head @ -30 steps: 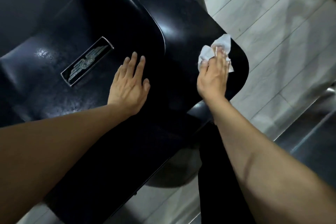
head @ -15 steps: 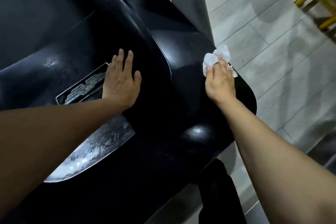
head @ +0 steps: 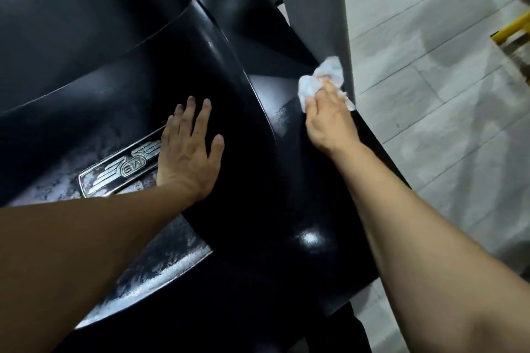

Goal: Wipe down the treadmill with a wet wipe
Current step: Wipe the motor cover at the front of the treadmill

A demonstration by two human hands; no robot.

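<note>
I am bracing my flat, open left hand [head: 187, 155] on the treadmill's black cover [head: 258, 180] while my right hand [head: 329, 114] is gripping the bunched wet wipe [head: 321, 77], pressing it near the cover's right edge to scrub.

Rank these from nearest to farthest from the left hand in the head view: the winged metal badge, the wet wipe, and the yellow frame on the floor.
1. Winged metal badge: touching the left hand, on its outer side.
2. Wet wipe: across the black cover, under the right hand.
3. Yellow frame: far right, on the floor.

You had pale grey floor tiles [head: 430, 112] on your right, and a yellow metal frame [head: 513, 28] stood at their far edge.
</note>
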